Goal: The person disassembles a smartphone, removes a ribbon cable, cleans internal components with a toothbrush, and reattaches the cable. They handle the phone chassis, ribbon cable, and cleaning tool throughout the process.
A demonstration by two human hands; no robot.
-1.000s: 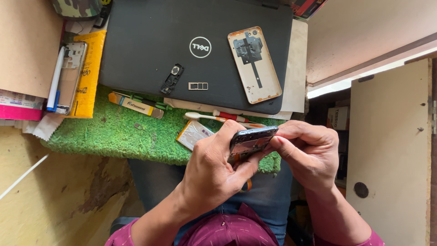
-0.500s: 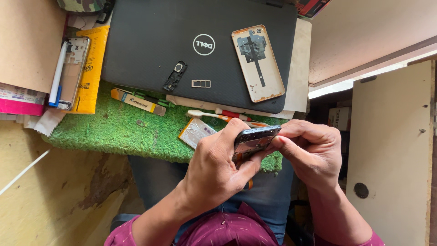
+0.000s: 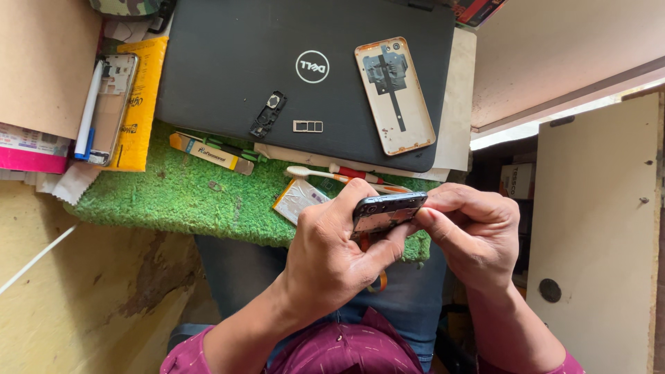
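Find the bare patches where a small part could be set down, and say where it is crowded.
Free: the green mat between the yellow-handled tool and its near edge; the laptop lid left of the camera bracket. Crowded: the mat's right end, with toothbrush, flat battery and both hands, left and right, gripping the phone.

Two hands: left hand (image 3: pixel 325 256) and right hand (image 3: pixel 474 232), around one opened phone (image 3: pixel 384 211). One closed black laptop (image 3: pixel 291 69), carrying one phone back cover (image 3: pixel 395 93), one small camera frame (image 3: pixel 267 114) and one card tray (image 3: pixel 307 126). One green mat (image 3: pixel 173 201), one toothbrush (image 3: pixel 315 173), one red-handled screwdriver (image 3: pixel 357 173), one flat battery (image 3: pixel 299 199).
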